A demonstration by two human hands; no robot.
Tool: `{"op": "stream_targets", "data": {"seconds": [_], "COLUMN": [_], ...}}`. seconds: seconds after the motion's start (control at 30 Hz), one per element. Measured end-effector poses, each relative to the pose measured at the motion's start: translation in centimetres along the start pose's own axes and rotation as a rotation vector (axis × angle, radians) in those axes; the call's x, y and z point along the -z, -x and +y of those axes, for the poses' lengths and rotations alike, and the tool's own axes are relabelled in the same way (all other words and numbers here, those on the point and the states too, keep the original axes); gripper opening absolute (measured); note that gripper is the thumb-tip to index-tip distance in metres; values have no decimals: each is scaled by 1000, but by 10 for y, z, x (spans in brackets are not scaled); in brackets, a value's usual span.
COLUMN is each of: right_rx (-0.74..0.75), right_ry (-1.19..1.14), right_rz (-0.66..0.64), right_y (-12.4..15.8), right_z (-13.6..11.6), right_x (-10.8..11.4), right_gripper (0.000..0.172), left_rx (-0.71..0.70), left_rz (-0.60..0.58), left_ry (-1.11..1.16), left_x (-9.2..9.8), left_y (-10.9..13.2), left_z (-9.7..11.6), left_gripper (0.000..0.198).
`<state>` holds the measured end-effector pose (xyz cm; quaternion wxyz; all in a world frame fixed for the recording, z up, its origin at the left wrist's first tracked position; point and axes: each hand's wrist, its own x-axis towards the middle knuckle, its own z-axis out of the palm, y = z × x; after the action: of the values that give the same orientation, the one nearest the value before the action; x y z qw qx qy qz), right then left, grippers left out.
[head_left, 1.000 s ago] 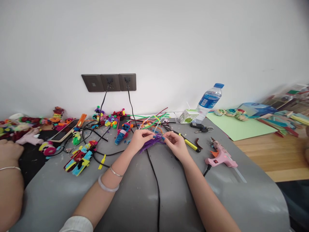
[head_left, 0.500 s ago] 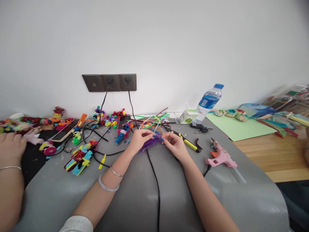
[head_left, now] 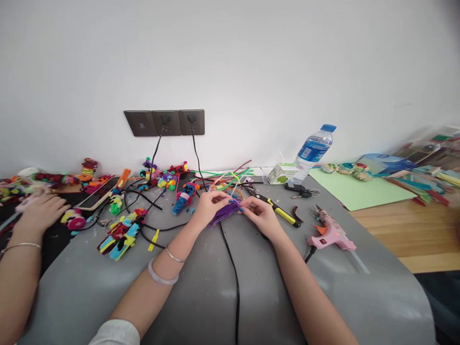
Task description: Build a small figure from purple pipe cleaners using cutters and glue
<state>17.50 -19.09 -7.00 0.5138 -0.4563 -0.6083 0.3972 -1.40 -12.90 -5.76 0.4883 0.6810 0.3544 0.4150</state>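
- Slipping looks like the main risk: the left hand (head_left: 210,207) and right hand (head_left: 261,214) pinch the purple pipe cleaners (head_left: 223,213) only near one end, so loose stems could slide out and fan apart.
- Snagging seems possible too. The black cable (head_left: 230,258) crosses the counter (head_left: 201,306) right under the bundle, and fuzzy stems could catch on it or on the heap of coloured stems (head_left: 230,178) just behind.
- The pink glue gun (head_left: 328,234) lies near the right forearm. A wide swing of that arm could knock it, and its tip may be hot.
- Fingers: both hands are closed on the bundle, each with thumb and fingertips clamped around it, and the 2 hands almost touch.
- The bundle is several thin, fuzzy purple stems lying roughly parallel. They are bunched tight at the pinch, and their free ends spread toward the lower left past the left hand.
- It sits just above the counter's middle, directly in front of the person.
- A co-worker's hand (head_left: 41,211) rests well apart at the far left.
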Motion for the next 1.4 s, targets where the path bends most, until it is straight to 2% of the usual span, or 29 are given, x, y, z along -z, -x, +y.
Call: {"op": "stream_targets", "data": {"seconds": [0.23,0.53,0.87,1.17,1.4], "right_rx": [8,-18,-30,-4,-13], "right_ry": [101,112,106,74,70], "right_rz": [11,41,55,57,58], "right_y": [-1,-2,-2,-1,-1], "right_z": [3,3,5,6,4], "right_x": [1,0,1,3,2], "right_gripper": [24,17,23,17,20], "left_rx": [-50,-18,44,74,98], "left_rz": [-17,-62,-98,-122,-132], "left_ry": [43,205,254,276,288], "left_x": [-1,-1,-1,-2,-2], "left_y": [-1,-1,0,1,2], "left_z": [-1,-1,0,4,7], "left_gripper": [18,18,22,24,26]}}
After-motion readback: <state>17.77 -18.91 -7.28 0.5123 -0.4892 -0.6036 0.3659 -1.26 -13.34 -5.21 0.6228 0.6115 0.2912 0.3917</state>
